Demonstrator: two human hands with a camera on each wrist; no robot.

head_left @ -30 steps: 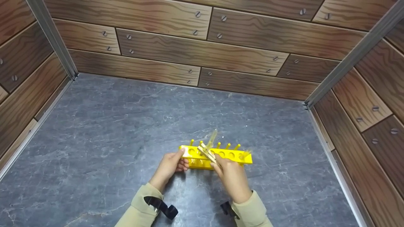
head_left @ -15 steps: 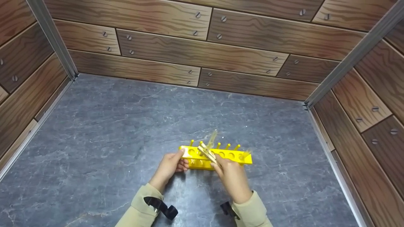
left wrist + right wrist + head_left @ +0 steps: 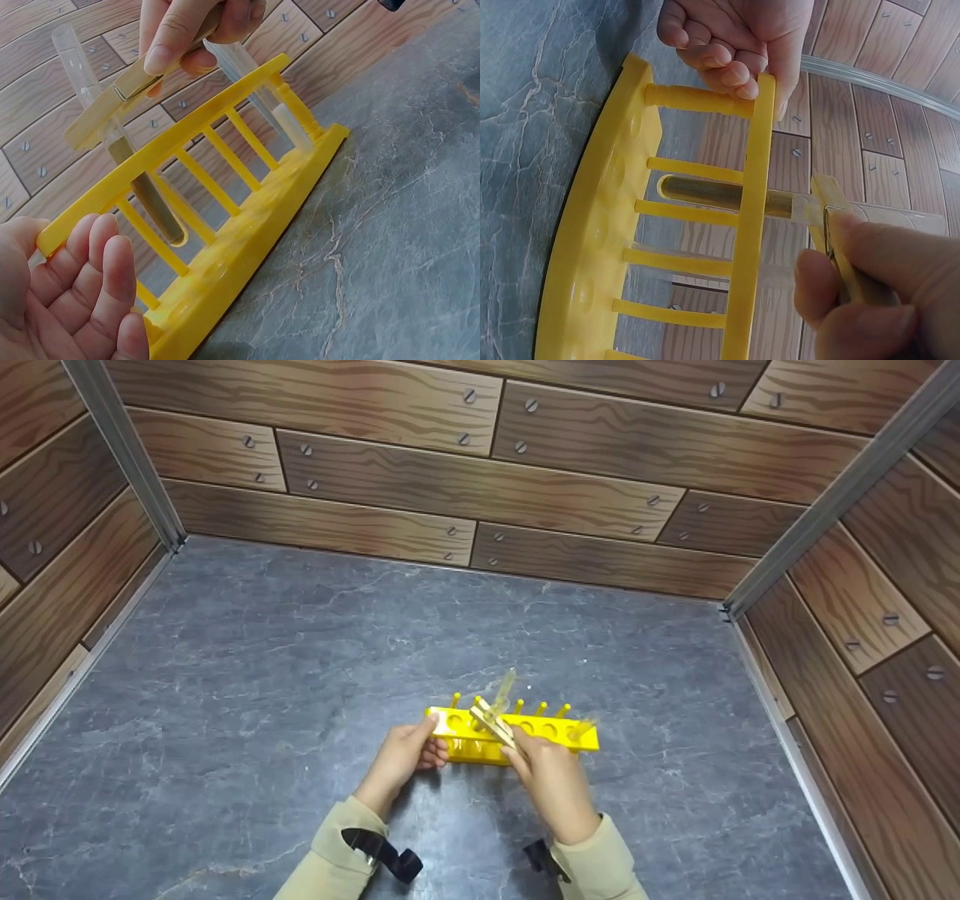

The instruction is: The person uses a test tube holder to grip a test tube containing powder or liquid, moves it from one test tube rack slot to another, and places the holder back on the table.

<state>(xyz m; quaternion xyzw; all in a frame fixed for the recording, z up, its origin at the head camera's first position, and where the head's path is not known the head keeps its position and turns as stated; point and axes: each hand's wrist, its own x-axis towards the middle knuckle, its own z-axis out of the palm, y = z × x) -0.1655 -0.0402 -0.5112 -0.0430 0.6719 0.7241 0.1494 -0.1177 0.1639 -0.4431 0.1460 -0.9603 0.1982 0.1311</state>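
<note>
A yellow test tube rack stands on the grey surface, and my left hand pinches the left end of its top bar. My right hand grips a wooden test tube clamp, its jaws around the upper part of a glass test tube. Olive-brown liquid fills the lower part of that tube. It passes down through a hole of the top bar, tilted, its rounded bottom above the rack's base in the left wrist view. A second tube with whitish contents stands at the rack's right end.
Thin yellow pegs rise along the rack's far side. Wood-patterned panels enclose the marbled grey surface at the back and sides, with metal corner posts. Black camera straps sit on both sleeves.
</note>
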